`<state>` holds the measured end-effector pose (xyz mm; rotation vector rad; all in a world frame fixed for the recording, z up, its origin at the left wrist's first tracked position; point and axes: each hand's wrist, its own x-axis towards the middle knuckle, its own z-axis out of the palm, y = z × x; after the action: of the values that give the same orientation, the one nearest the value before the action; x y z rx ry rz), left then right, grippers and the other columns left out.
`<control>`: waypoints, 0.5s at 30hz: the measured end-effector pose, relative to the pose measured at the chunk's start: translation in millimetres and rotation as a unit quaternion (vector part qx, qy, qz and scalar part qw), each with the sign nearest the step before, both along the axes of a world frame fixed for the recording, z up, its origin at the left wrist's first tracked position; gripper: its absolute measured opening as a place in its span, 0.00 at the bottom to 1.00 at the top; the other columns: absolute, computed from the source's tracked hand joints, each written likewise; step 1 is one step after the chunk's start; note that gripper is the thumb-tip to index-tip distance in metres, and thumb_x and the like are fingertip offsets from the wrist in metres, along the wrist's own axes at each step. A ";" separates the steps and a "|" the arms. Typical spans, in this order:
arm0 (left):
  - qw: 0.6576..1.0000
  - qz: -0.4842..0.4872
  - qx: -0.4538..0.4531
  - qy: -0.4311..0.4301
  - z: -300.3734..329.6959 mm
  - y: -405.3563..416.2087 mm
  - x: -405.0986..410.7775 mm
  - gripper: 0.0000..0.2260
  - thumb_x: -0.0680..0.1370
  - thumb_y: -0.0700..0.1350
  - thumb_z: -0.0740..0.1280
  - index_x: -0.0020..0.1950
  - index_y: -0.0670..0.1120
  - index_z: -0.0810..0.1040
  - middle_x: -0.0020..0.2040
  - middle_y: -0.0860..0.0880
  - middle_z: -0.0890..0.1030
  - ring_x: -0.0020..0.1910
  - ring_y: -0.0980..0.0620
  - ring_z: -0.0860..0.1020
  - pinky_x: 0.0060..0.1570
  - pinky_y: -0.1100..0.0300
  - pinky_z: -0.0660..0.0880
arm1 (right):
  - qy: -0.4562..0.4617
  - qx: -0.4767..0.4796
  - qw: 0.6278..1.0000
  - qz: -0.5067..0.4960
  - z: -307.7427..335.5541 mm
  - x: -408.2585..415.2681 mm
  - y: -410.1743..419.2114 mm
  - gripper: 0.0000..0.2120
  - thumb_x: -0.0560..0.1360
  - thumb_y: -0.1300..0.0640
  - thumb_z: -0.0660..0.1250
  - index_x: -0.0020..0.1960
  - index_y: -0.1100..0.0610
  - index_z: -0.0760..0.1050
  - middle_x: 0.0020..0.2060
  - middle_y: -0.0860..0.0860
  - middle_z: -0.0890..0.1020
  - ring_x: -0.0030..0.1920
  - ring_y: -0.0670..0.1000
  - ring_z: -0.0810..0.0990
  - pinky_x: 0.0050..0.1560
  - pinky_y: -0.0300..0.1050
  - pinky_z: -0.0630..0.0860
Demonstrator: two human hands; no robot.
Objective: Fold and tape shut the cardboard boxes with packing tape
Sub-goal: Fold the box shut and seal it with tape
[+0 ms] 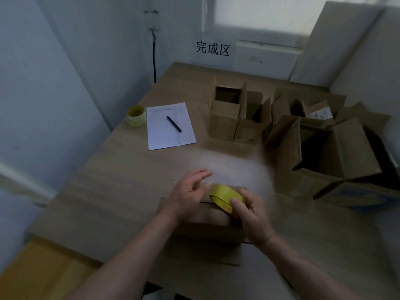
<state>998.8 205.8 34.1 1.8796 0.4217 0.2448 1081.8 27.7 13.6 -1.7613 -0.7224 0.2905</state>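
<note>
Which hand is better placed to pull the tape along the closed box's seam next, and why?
The right hand: it already grips the yellow tape roll on top of the box. The left hand lies open on the flaps, suited to holding them down.

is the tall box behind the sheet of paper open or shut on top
Open. The tall box has its top flaps standing upright and a dark hollow shows inside. No tape is visible on it.
</note>
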 end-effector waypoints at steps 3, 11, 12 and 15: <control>0.996 -0.084 -0.006 0.029 10.9 4.1 13.2 0.15 0.78 0.47 0.65 0.63 0.43 0.79 0.63 0.50 0.76 0.63 0.57 0.73 0.63 0.64 0.71 | -0.012 -0.002 1.000 -0.003 0.4 -0.8 0.8 0.16 0.72 0.43 0.63 0.34 0.54 0.71 0.28 0.54 0.71 0.31 0.56 0.69 0.31 0.57 0.65; 0.990 -0.131 -0.028 0.033 24.2 4.3 29.9 0.08 0.76 0.38 0.70 0.43 0.51 0.83 0.47 0.46 0.80 0.45 0.58 0.77 0.45 0.64 0.73 | 0.009 0.018 1.000 -0.001 1.3 -0.2 2.0 0.22 0.71 0.42 0.63 0.39 0.63 0.76 0.30 0.61 0.72 0.32 0.61 0.70 0.32 0.59 0.66; 0.991 -0.126 -0.031 0.026 24.2 3.9 29.9 0.08 0.75 0.38 0.71 0.42 0.50 0.83 0.46 0.46 0.81 0.45 0.56 0.78 0.46 0.61 0.75 | 0.012 0.018 1.000 -0.002 1.2 -0.2 2.1 0.21 0.71 0.43 0.63 0.38 0.62 0.75 0.29 0.60 0.72 0.31 0.59 0.69 0.31 0.59 0.66; 0.994 -0.107 -0.036 0.001 23.2 -0.6 29.5 0.06 0.74 0.36 0.72 0.41 0.47 0.84 0.43 0.47 0.81 0.44 0.52 0.78 0.47 0.55 0.75 | 0.021 0.017 1.000 0.003 0.3 1.3 3.4 0.17 0.70 0.43 0.64 0.35 0.57 0.73 0.28 0.52 0.70 0.30 0.52 0.68 0.31 0.55 0.64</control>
<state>1028.2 205.2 57.4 1.8375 0.2251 0.0840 1083.1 31.0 13.9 -1.7164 -0.6987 0.3166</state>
